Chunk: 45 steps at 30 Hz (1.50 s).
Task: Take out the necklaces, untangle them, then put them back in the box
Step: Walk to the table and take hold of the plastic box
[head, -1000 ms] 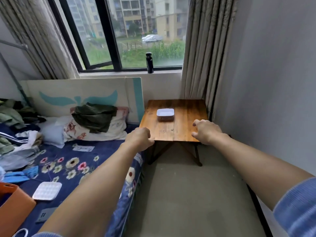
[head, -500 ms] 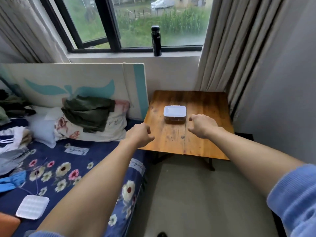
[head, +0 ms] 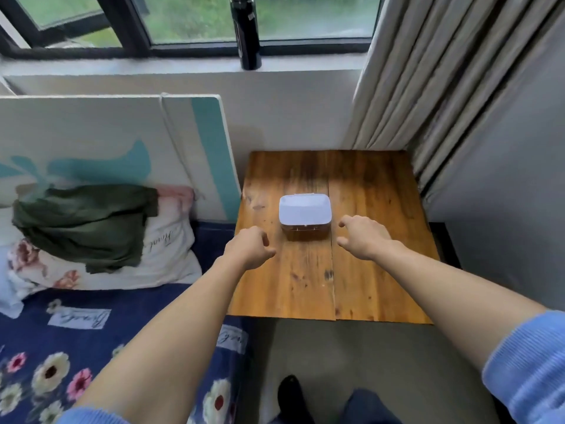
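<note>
A small box point(head: 304, 213) with a closed white lid and clear sides stands in the middle of the wooden table point(head: 376, 270). No necklace shows; the lid hides the inside. My left hand point(head: 249, 250) hovers just left of and nearer than the box, fingers curled in, holding nothing. My right hand point(head: 365, 238) hovers just right of the box, thumb and fingers spread apart, empty. Neither hand touches the box.
A bed point(head: 61, 347) with a floral blue cover lies left of the table, with a pillow point(head: 165, 255) and green cloth point(head: 85, 224). A black bottle point(head: 248, 32) stands on the windowsill. Curtains point(head: 428, 87) hang at the back right. My foot point(head: 292, 396) is on the floor.
I have moved closer and the view tilted down. Both hands advanced over the table to either side of the box, and the right hand's fingers opened.
</note>
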### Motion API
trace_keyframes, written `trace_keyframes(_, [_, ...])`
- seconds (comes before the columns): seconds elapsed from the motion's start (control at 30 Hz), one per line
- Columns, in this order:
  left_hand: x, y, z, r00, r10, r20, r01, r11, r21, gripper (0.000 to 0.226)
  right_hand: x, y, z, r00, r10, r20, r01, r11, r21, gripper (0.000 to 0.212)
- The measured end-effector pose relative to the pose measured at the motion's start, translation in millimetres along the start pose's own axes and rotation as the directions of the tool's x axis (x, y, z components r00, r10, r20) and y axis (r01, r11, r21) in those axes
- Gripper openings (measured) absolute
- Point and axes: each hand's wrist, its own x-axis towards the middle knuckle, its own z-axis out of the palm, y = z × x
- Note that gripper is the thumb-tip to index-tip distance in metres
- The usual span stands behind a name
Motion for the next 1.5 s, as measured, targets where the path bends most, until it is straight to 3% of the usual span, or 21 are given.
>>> trace_keyframes(0.2, [87.7, -2.8, 18.0, 0.996, -0.037, 0.085, 0.042, 0.998, -0.052, 0.026, 75.8, 19.7, 30.5, 0.994, 0.044, 0.102, -0.044, 0.999, -0.002, 0.029])
trace_keyframes(0.43, [177.7, -8.2, 57.2, 0.973, -0.177, 0.144, 0.206, 0.954, -0.218, 0.023, 163.9, 33.0, 79.6, 0.982, -0.04, 0.183, 0.045, 0.999, -0.023, 0.037])
trace_keyframes(0.57, [221.8, -12.1, 79.7, 0.961, -0.249, 0.118, 0.274, 0.906, -0.321, 0.023, 198.3, 37.3, 107.6, 0.973, -0.145, 0.178, 0.159, 0.985, -0.072, 0.054])
trace_keyframes(0.67, [246.9, -17.2, 97.0, 0.946, -0.302, 0.114, 0.323, 0.864, -0.385, 0.036, 214.5, 36.7, 128.9, 0.949, -0.267, 0.166, 0.289, 0.949, -0.123, 0.072])
trace_keyframes(0.8, [276.9, -21.8, 116.8, 0.931, -0.342, 0.126, 0.356, 0.776, -0.52, 0.04, 227.9, 37.4, 156.8, 0.941, -0.301, 0.156, 0.321, 0.939, -0.124, 0.085])
trace_keyframes(0.97, [290.3, -19.1, 126.6, 0.905, -0.395, 0.156, 0.388, 0.621, -0.681, 0.031, 226.6, 40.0, 168.6, 0.951, -0.304, 0.064, 0.308, 0.95, -0.058, 0.078])
trace_keyframes(1.17, [294.1, -21.9, 123.3, 0.858, -0.443, 0.262, 0.472, 0.475, -0.743, 0.038, 226.5, 37.5, 156.1, 0.948, -0.298, 0.108, 0.303, 0.952, -0.035, 0.076])
trace_keyframes(1.37, [293.6, -26.3, 116.9, 0.876, -0.384, 0.291, 0.463, 0.503, -0.73, 0.04, 230.8, 40.0, 123.0, 0.943, -0.319, 0.098, 0.311, 0.946, 0.085, 0.065])
trace_keyframes(1.5, [291.5, -29.6, 114.2, 0.91, -0.31, 0.274, 0.409, 0.574, -0.709, 0.032, 256.0, 43.0, 88.3, 0.965, -0.261, -0.021, 0.255, 0.919, 0.301, 0.035])
